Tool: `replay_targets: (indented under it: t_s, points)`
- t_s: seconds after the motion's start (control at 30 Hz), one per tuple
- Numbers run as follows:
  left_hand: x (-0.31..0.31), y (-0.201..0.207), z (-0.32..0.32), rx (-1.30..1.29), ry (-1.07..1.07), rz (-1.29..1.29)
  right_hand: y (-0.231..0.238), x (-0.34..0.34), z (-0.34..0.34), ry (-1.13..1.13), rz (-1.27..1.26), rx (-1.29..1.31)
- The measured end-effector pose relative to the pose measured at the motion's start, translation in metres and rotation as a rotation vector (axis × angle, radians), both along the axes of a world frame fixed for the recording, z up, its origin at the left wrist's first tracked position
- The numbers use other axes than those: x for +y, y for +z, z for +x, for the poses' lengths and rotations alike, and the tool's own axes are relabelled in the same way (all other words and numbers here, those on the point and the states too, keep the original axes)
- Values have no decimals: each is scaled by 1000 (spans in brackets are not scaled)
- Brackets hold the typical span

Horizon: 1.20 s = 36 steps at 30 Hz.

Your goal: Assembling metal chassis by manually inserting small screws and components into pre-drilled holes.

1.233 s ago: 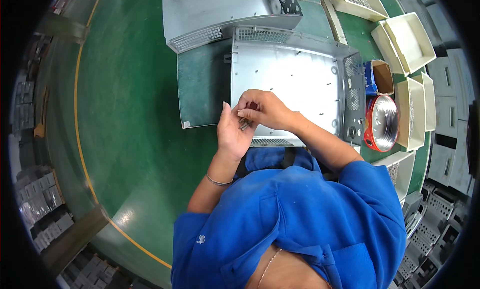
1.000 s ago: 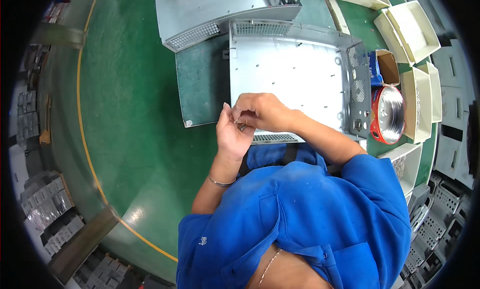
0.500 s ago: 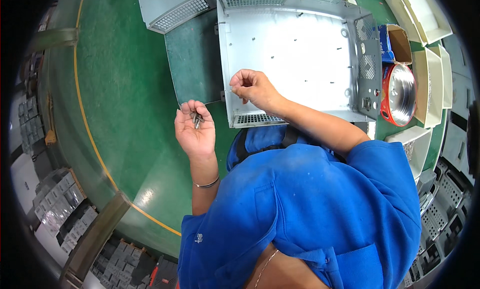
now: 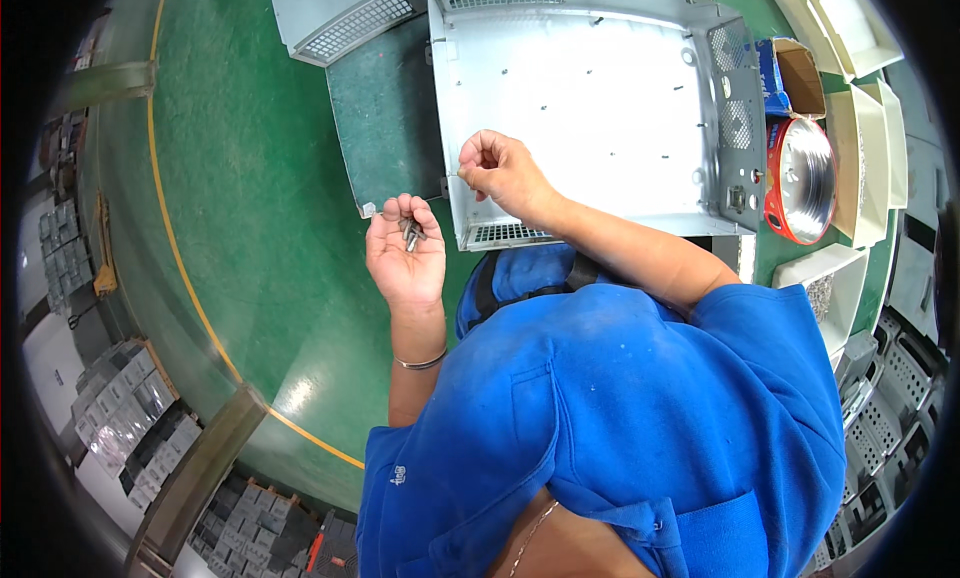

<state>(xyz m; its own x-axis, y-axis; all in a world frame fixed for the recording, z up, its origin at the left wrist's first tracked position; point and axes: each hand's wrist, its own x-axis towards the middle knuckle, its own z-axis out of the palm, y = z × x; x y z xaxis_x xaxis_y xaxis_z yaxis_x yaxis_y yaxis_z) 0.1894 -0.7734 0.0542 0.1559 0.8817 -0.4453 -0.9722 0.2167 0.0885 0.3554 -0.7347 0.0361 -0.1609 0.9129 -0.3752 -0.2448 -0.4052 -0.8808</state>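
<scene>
My left hand (image 4: 404, 265) is palm up, its fingers curled around several small grey metal fasteners (image 4: 411, 234). It is just left of a large open sheet-metal case (image 4: 610, 200) with pale inner surfaces. Small studs rise from the case's floor, and mesh-like vents pierce its walls. My right hand (image 4: 508, 181) is over the case's left wall, thumb and index finger pinched together. Whatever lies between those fingertips is too small to make out.
Left of the case are a dark green board (image 4: 385, 113) and a grey panel with a grille (image 4: 355, 30). On the right stand an opened blue cardboard box (image 4: 795, 73), a round red tin (image 4: 808, 183), cream bins (image 4: 858, 173) and a bin of small parts (image 4: 820, 293).
My left hand has shifted slightly right and up, closer to the case, still cupping the fasteners. The right hand has barely moved, and its pinch persists.
</scene>
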Motion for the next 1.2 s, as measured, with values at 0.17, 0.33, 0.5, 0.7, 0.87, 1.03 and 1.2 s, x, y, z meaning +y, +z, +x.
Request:
replay_targets:
  t_s: [0.17, 0.33, 0.5, 0.7, 0.87, 1.03, 1.2]
  points:
    - [-3, 1, 3, -12, -4, -6, 5, 1, -3, 24, -59, 10]
    - [-4, 1, 5, -16, -10, 10, 10, 3, -6, 30, -157, 68]
    - [-6, 2, 5, -7, -12, 22, 13, 6, -5, 28, -190, 111]
    - [-10, 3, 3, -9, 10, 7, 21, -2, -4, 41, -172, 74]
    - [-13, 4, 3, 3, 30, -22, 12, -1, -2, 98, -80, -64]
    - [-14, 3, 2, -23, 23, 11, 18, -2, -7, 71, -148, -153]
    - [-14, 4, 2, -13, 22, 29, 17, -4, -14, 2, -206, -83]
